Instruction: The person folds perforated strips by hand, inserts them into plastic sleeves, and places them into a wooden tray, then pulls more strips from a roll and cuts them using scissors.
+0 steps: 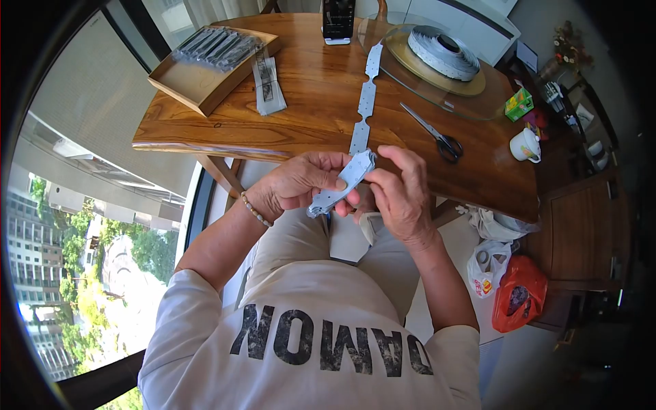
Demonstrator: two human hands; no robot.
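A folded stack of pale blue-grey dotted strip (346, 183) is held above my lap, at the table's front edge. My left hand (304, 181) grips it, thumb on top and fingers beneath. At its upper right end is my right hand (403, 191), fingers bent, with thumb and index finger by the stack's edge; whether they pinch it is unclear. From the stack, a notched length of the same strip (366, 100) runs away across the wooden table toward a large coiled roll (444, 53) on a round board.
Black-handled scissors (437, 133) lie right of the strip. At the left are a shallow wooden tray (205, 102) of wrapped pieces and flat strips (269, 85). A phone (338, 22) stands at the back; a white cup (525, 145) and green box (518, 103) are at the right.
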